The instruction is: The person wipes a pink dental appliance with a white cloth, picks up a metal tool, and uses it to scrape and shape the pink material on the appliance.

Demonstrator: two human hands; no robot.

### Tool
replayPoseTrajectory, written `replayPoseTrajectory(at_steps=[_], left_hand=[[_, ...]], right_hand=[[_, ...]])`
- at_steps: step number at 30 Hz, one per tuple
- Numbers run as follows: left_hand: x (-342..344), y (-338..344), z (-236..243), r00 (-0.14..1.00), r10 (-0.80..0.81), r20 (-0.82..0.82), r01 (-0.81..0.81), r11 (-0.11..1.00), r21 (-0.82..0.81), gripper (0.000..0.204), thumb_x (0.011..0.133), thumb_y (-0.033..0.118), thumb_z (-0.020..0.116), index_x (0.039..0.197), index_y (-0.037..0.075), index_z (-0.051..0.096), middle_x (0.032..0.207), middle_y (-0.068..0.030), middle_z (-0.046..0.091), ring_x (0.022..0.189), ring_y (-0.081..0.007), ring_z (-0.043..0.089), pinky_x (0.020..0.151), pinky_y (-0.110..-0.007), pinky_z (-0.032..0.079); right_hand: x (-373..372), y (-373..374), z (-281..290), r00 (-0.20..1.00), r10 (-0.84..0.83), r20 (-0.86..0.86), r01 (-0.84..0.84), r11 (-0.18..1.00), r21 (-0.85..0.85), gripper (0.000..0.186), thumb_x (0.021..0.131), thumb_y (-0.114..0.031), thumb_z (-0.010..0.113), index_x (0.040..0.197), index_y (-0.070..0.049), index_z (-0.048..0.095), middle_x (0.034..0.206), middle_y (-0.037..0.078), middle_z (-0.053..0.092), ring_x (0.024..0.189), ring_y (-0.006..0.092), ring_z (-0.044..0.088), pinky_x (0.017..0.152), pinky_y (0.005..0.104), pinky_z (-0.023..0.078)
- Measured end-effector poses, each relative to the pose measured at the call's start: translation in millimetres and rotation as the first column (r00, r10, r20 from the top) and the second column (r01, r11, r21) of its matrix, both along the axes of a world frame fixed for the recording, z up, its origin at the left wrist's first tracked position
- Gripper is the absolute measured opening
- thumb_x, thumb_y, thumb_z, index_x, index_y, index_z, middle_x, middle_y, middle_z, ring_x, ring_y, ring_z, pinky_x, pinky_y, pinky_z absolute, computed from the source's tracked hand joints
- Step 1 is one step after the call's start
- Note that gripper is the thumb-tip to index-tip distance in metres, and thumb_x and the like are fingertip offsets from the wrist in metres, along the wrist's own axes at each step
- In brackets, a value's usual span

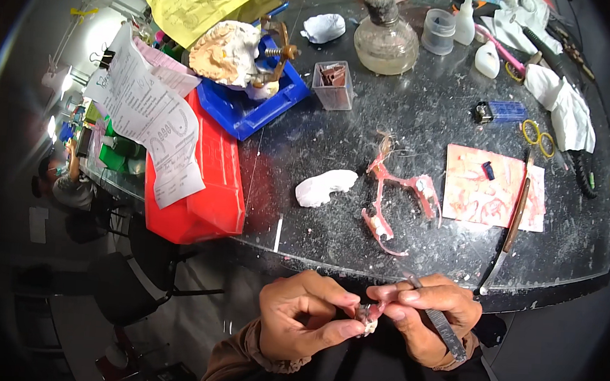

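Note:
Below the bench edge, my left hand [304,320] pinches a small dental piece [367,323] with grey and whitish tooth-like parts. My right hand [430,317] grips a slim dark metal tool [443,332] slanting across its fingers, while thumb and forefinger pinch pinkish material [380,301] at the piece's top. Just beyond lie branched pink pieces with white parts [382,178], a white curved lump [323,186], a pink-stained pad [472,194] and a wooden-handled knife [517,210].
A red bin [206,212] with papers and a blue tray [257,121] with a plaster model stand at left. Along the back are a glass burner [384,45], small containers [331,98], bottles, a lighter [498,113] and scissors [545,142]. A person [68,183] sits at far left.

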State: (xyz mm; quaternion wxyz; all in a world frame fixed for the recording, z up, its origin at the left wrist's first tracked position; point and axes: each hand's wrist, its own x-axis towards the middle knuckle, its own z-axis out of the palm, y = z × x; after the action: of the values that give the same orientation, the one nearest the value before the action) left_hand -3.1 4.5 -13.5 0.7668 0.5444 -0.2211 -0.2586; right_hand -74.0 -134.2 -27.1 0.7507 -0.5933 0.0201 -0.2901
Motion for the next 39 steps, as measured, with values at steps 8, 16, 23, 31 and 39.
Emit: replayPoseTrajectory(at_steps=[8, 16, 23, 31, 39], left_hand=[[-4.7, -1.5, -3.2, 0.985, -0.046, -0.164, 0.017, 0.985, -0.174, 0.014, 0.071, -0.008, 0.059, 0.08, -0.006, 0.048, 0.077, -0.0185, 0.057, 0.072, -0.0193, 0.06, 0.064, -0.028, 0.051], [-6.0, -3.4, -9.1, 0.986, 0.166, 0.025, -0.161, 0.978, -0.132, 0.018, 0.072, -0.002, 0.06, 0.077, -0.002, 0.043, 0.075, -0.0158, 0.056, 0.07, -0.0171, 0.06, 0.064, -0.027, 0.051], [-4.4, -7.3, -10.8, 0.964, 0.224, 0.146, -0.2, 0.967, -0.159, 0.021, 0.068, -0.001, 0.065, 0.075, 0.0, 0.045, 0.074, -0.0175, 0.058, 0.063, -0.0168, 0.061, 0.056, -0.024, 0.051], [-2.0, -4.6, -10.9, 0.945, 0.244, 0.218, -0.222, 0.967, -0.124, 0.015, 0.07, -0.007, 0.06, 0.073, 0.002, 0.048, 0.072, -0.0174, 0.058, 0.059, -0.0164, 0.061, 0.05, -0.023, 0.052], [-2.7, -7.4, -11.1, 0.927, 0.29, 0.237, -0.268, 0.956, -0.119, 0.015, 0.07, -0.007, 0.06, 0.07, 0.001, 0.048, 0.07, -0.018, 0.058, 0.055, -0.0162, 0.06, 0.046, -0.023, 0.052]], right_hand=[[-3.4, 5.9, 4.2, 0.997, 0.043, -0.058, -0.04, 0.997, 0.059, 0.023, 0.076, -0.003, 0.057, 0.097, 0.005, 0.054, 0.087, 0.02, 0.06, 0.08, 0.027, 0.06, 0.07, 0.0304, 0.05], [-10.7, -0.4, -7.8, 0.987, 0.032, 0.159, -0.031, 0.999, -0.005, 0.039, 0.082, -0.02, 0.05, 0.109, 0.007, 0.045, 0.076, 0.014, 0.049, 0.073, 0.0246, 0.059, 0.073, 0.037, 0.049], [-0.3, 12.2, 2.4, 0.983, 0.017, 0.185, -0.064, 0.965, 0.254, 0.028, 0.07, 0.002, 0.06, 0.077, -0.003, 0.033, 0.063, 0.01, 0.046, 0.055, 0.0138, 0.052, 0.076, 0.0435, 0.049], [0.7, -3.2, 1.8, 0.968, 0.193, 0.16, -0.163, 0.97, -0.182, 0.027, 0.065, 0.008, 0.06, 0.073, -0.001, 0.036, 0.064, 0.018, 0.053, 0.071, 0.0289, 0.061, 0.07, 0.0393, 0.05], [4.0, 1.2, -1.6, 0.974, 0.129, 0.185, -0.097, 0.979, -0.177, 0.025, 0.063, 0.008, 0.061, 0.072, -0.001, 0.039, 0.06, 0.018, 0.055, 0.062, 0.0238, 0.061, 0.068, 0.037, 0.051]])
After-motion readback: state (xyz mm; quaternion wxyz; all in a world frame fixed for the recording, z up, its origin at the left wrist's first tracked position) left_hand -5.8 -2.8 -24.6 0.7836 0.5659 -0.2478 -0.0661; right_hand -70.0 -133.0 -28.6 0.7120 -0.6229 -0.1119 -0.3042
